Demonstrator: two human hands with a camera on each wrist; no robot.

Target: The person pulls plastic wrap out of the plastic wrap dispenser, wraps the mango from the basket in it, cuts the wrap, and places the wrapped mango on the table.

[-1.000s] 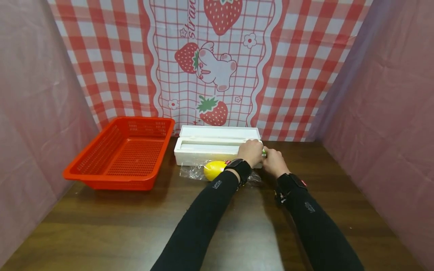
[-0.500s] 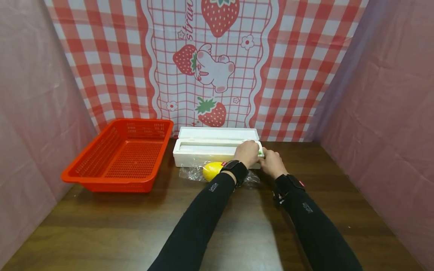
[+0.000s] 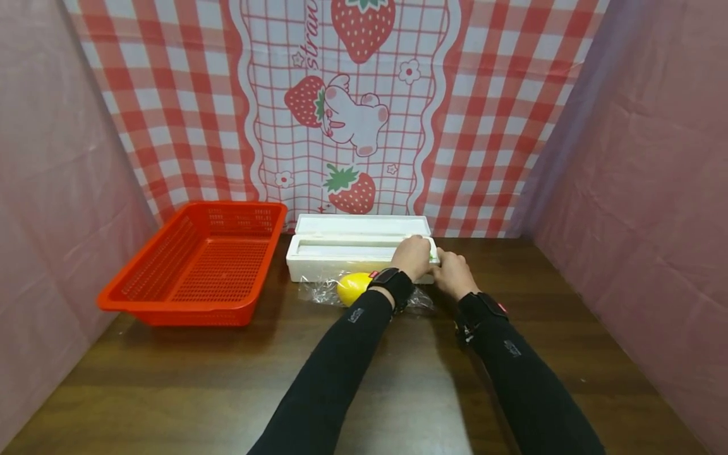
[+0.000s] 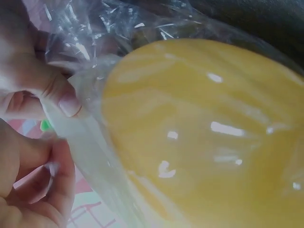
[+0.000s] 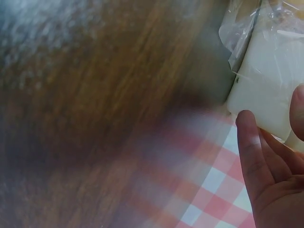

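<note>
A long white box (image 3: 309, 268), its lid (image 3: 364, 224) tilted back, stands near the curtain. My left hand (image 3: 412, 258) reaches over its right end, thumb and fingertips pinched together at a small green piece (image 4: 45, 125). What lies between those fingertips is mostly hidden. With my right hand (image 3: 453, 273) I grip the box's right end, thumb (image 5: 298, 111) on the front and fingers around the end. Clear plastic film (image 3: 318, 292) lies before the box around a smooth yellow oval object (image 4: 204, 123), which is partly covered by my left wrist in the head view.
An orange-red perforated basket (image 3: 170, 306) stands left of the box on the brown wooden table (image 3: 216, 385). A checked strawberry curtain (image 3: 188, 95) hangs right behind the box. Pink cloth walls (image 3: 637, 158) bound both sides.
The green piece, earlier sticking out between my hands, has moved left to the box's right end. Both hands have stayed at that end. The view has shifted slightly.
</note>
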